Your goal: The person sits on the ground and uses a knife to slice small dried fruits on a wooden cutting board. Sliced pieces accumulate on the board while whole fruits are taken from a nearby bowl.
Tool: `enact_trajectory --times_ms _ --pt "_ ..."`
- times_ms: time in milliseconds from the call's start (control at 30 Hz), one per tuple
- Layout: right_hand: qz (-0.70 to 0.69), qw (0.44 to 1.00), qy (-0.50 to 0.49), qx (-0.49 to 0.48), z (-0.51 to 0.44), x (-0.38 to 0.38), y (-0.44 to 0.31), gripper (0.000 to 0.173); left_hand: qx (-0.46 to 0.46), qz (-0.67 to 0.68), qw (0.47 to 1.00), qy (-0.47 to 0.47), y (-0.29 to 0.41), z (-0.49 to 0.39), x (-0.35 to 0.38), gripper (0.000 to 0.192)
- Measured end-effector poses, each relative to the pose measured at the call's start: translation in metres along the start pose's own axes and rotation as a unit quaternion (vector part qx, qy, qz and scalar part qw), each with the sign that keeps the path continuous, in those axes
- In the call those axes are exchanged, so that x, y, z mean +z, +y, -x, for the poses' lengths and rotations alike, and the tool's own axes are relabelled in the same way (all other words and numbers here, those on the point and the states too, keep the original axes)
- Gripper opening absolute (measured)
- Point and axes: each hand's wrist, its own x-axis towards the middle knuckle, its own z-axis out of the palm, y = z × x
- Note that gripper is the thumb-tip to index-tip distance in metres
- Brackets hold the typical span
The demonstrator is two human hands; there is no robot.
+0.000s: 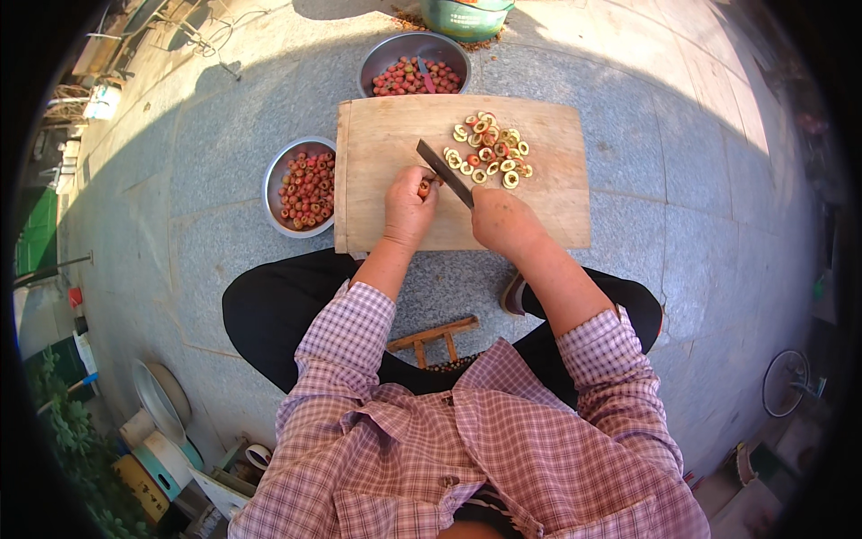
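A wooden board lies in front of me. Above its left part, my left hand holds a small red fruit, which looks like a hawthorn berry. My right hand grips a knife; its dark blade slants up and left, with its edge close by my left fingers. Whether the blade touches the fruit cannot be told. Cut fruit rings and red end pieces lie in a loose heap on the board's upper right, beyond my right hand.
A metal bowl of whole red fruits stands left of the board. Another metal bowl behind it holds fruits and a red-handled knife. Farther back stands a green tub. A wooden stool part shows between my legs.
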Motion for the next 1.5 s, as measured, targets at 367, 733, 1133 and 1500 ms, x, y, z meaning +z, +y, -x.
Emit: enact_trajectory --times_ms 367,733,1133,1500 --pt "0.011 0.998 0.053 -0.029 -0.016 0.013 0.002 0.018 0.028 -0.004 0.999 0.026 0.002 0.001 0.000 0.017" --pt "0.006 1.000 -0.006 0.009 0.009 -0.006 -0.004 0.020 0.004 -0.006 1.000 0.018 -0.003 0.003 0.002 0.015" --pt "-0.002 1.000 0.020 -0.011 -0.021 0.013 -0.006 0.019 0.031 -0.004 0.999 0.036 0.005 0.002 0.001 0.015" --pt "0.006 1.000 0.003 -0.006 0.006 0.002 0.000 0.019 0.017 0.002 0.999 0.044 0.004 0.004 0.001 0.016"
